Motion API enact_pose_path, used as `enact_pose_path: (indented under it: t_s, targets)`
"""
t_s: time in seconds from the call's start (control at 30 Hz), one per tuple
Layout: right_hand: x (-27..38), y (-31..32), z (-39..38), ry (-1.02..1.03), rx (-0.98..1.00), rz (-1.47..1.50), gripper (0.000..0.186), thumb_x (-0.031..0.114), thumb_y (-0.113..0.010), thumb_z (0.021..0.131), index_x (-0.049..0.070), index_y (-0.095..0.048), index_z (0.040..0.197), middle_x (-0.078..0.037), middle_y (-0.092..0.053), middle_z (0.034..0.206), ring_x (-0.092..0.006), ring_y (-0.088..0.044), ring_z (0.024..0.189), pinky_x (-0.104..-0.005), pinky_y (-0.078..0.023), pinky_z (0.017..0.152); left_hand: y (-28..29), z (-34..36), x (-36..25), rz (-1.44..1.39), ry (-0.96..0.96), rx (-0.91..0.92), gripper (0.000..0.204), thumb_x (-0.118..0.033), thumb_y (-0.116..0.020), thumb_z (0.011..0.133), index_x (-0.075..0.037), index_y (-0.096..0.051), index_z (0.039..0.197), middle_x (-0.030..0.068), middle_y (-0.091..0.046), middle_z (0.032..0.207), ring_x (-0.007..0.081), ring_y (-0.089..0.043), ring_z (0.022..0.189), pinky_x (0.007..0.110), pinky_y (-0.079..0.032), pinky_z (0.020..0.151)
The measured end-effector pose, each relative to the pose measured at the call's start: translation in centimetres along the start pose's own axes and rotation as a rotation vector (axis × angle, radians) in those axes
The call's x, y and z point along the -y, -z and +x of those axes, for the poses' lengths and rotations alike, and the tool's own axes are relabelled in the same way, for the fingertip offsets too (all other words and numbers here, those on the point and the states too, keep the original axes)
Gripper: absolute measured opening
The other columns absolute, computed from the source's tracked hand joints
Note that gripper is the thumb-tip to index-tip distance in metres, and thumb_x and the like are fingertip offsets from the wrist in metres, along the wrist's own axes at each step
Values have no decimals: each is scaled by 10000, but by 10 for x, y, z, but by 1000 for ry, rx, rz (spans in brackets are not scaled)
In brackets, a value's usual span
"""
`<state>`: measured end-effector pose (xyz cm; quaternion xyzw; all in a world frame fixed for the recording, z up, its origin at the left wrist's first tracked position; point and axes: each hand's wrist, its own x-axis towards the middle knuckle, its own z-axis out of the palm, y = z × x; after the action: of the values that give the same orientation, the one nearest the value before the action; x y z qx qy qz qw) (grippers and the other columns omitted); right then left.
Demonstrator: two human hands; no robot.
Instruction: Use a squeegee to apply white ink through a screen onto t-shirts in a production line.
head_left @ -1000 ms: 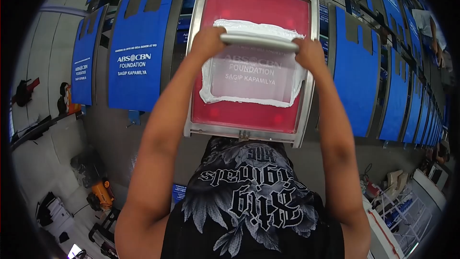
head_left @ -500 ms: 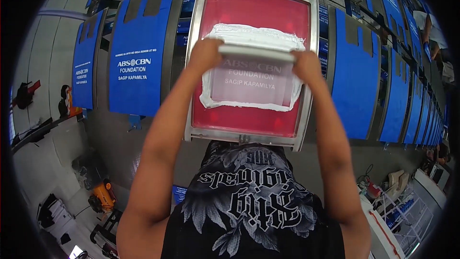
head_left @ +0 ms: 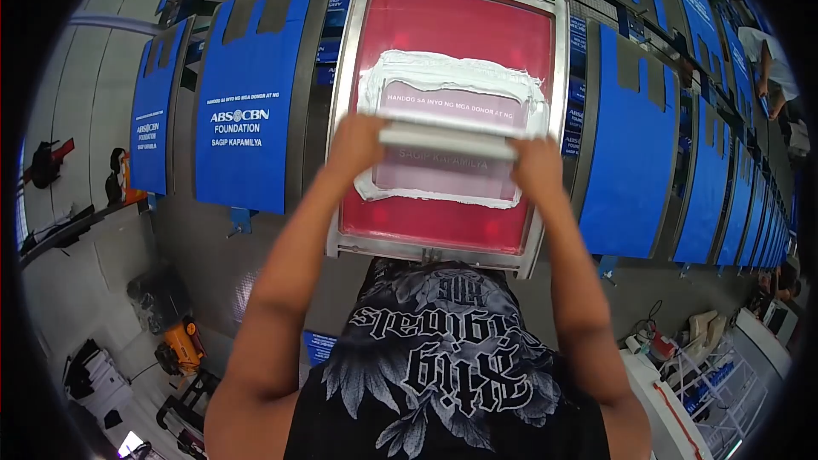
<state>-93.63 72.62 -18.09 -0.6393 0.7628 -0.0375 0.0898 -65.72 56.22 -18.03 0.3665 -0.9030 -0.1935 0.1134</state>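
Between my hands: squeegee [head_left: 446,140] | left hand [head_left: 356,143], right hand [head_left: 538,167] clamp its ends | under it: red screen [head_left: 452,111], white ink [head_left: 452,77]

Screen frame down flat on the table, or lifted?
Down flat: the screen frame lies level on the table, both hands holding the squeegee on its mesh.

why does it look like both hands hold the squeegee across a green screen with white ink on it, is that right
Not quite: the screen is red, not green, inside a metal frame. The rest holds. In the head view the left hand and right hand each grip an end of the squeegee, which lies across the screen, with white ink spread around the lettered patch.
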Motion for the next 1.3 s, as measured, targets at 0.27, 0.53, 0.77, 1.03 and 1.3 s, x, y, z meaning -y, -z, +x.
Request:
enact_pose_path:
  t_s: [0.27,0.53,0.77,1.03,1.3]
  targets:
    - [-35,56,121,39,174,43,456,99,-581,648,143,-659,1095,-134,-653,1057,-320,-617,977,-398,-499,846,41,110,15,26,133,193,445,-298,-790,641,-75,-655,1002,165,-661,945,355,-618,904,409,-481,796]
    - [-57,77,146,66,183,66,477,74,-555,624,106,-663,1087,-190,-649,1028,-348,-619,962,-387,-497,859,54,-43,-78,-440,457,210,358,-340,-635,848,3,-632,948,147,-627,792,262,-623,774,387,-481,730]
    - [-18,69,156,89,289,69,533,109,-610,630,109,-622,1162,-157,-636,1108,-325,-605,1022,-397,-482,885,-108,-225,-93,-1129,764,679,499,-491,-575,885,-8,-632,771,22,-594,677,93,-537,604,260,-440,573]
    - [21,80,121,62,202,36,504,100,-573,640,138,-639,1139,-160,-648,1062,-318,-607,1014,-411,-472,892,-79,-214,-105,-1298,477,635,390,-383,-539,938,-44,-627,768,-29,-551,632,61,-486,588,220,-400,558]
    - [105,28,-98,104,79,23,408,19,-603,650,85,-629,1052,-95,-627,914,-291,-579,898,-409,-448,801,-81,-210,-104,-1273,561,680,386,-366,-522,947,-39,-616,764,-11,-559,614,72,-493,531,215,-409,505]
